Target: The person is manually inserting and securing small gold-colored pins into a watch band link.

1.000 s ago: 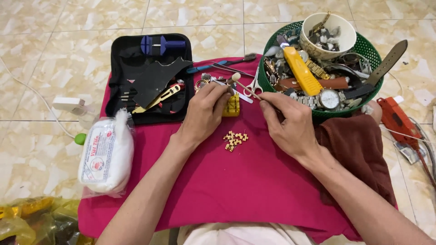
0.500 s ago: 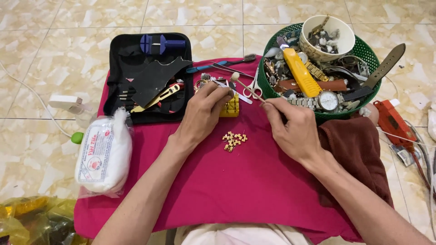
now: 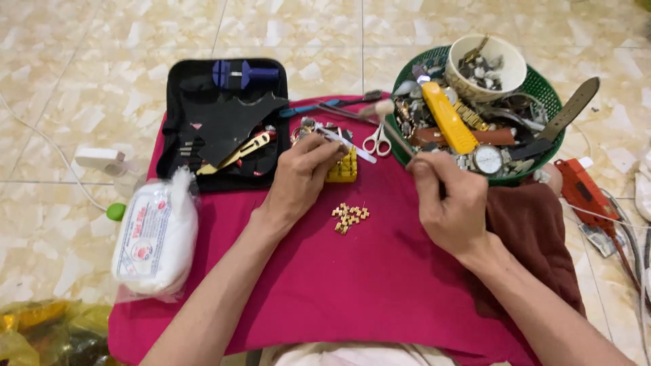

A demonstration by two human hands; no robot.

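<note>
Currently your left hand [image 3: 302,177] pinches a thin silver tool [image 3: 346,144] over the yellow block [image 3: 342,169]. Your right hand [image 3: 447,203] grips a small hammer [image 3: 393,125]; gold links [image 3: 349,217] lie between.

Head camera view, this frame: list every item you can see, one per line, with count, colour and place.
cloth: one, magenta, spread on the tiled floor under the work.
tool case: one, black, open, far left on the cloth.
basket: one, green, far right, piled with watches and straps.
bowl: one, cream, in the basket, holding small parts.
yellow tool: one, lying across the basket.
scissors: one small pair, white handles, beside the basket.
metal links: small heap, gold, centre of the cloth.
yellow block: one, under the left hand.
white packet: one, left edge of the cloth.
brown cloth: one, right side.
left hand: holds a thin pale tool on the block.
right hand: grips a slim stick.
</note>
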